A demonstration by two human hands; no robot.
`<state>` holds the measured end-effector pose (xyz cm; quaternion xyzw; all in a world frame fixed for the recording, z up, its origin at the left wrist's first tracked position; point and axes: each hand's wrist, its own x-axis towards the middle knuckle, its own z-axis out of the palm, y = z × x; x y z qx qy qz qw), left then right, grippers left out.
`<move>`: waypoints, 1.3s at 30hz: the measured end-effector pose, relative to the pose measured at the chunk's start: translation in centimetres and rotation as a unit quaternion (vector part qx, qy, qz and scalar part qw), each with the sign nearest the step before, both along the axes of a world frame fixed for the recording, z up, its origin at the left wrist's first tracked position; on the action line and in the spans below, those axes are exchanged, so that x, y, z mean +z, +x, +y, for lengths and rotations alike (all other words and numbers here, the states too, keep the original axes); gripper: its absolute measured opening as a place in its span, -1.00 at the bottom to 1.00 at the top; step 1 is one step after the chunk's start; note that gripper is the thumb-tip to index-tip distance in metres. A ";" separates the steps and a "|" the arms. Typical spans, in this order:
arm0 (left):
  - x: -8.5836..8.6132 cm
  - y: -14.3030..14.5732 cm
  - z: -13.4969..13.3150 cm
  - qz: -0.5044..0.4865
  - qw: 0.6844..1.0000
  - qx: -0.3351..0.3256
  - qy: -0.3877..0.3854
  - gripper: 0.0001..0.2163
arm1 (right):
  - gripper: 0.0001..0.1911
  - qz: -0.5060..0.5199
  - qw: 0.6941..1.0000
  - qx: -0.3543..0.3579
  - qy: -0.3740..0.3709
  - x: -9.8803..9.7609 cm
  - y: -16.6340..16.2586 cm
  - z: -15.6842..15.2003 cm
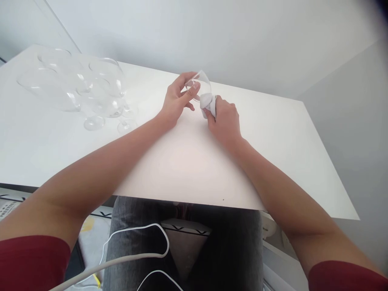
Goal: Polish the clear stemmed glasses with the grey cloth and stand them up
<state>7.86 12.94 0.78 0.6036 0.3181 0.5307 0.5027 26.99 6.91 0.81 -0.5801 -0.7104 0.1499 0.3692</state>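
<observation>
A clear wine glass (pixel 205 81) is tilted on its side above the far middle of the white table. My left hand (pixel 178 97) grips its bowl near the rim, thumb on the near side and fingers behind. At the glass's other end, my right hand (pixel 224 117) is closed on a white cloth (pixel 208 103), which is bunched against the glass. The cloth and my fingers hide the stem and foot.
Several clear stemmed glasses (pixel 93 97) stand close together on the left of the white table (pixel 182 165). A wall (pixel 212 36) rises behind the table. A white cable (pixel 133 256) loops across my lap below the front edge.
</observation>
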 end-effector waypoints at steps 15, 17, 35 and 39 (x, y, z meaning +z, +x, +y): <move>0.0 -0.1 -0.1 -0.026 0.999 -0.035 0.014 -0.42 | -0.46 0.456 0.885 0.020 -0.089 0.1 -0.5 0.5; -0.2 -0.2 0.1 -0.030 0.999 -0.036 0.022 -0.42 | -0.46 0.440 0.897 -0.010 -0.023 -0.7 0.4 1.5; 0.1 -0.2 -0.2 -0.026 0.991 -0.089 0.100 -0.33 | -0.52 0.589 0.796 0.034 -0.133 0.0 2.2 2.9; -0.6 0.0 0.3 0.001 0.985 -0.112 0.131 -0.35 | -0.63 0.633 0.770 -0.007 -0.080 0.1 2.0 3.0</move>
